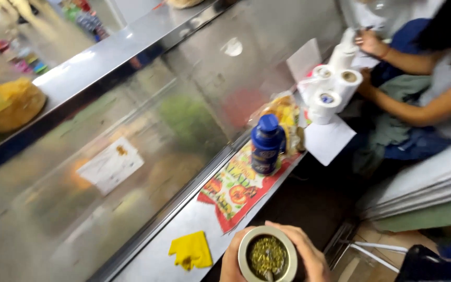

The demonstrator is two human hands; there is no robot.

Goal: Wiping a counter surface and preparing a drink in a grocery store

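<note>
My right hand (309, 256) is wrapped around a round metal-rimmed cup (267, 257) at the bottom edge of the view. The cup is filled with green chopped herb, and a metal straw tip shows in it. Fingers show on both sides of the cup. My left hand is out of sight. The cup hovers just off the front of a steel counter ledge (184, 230).
On the ledge lie a yellow cloth (190, 250), a flattened red and yellow snack wrapper (236, 190) and an upright blue bottle (266, 143). Farther along are white paper rolls (335, 86) and a white sheet (330, 140). Another person (434, 89) sits at right. A glass display case (105, 156) fills the left.
</note>
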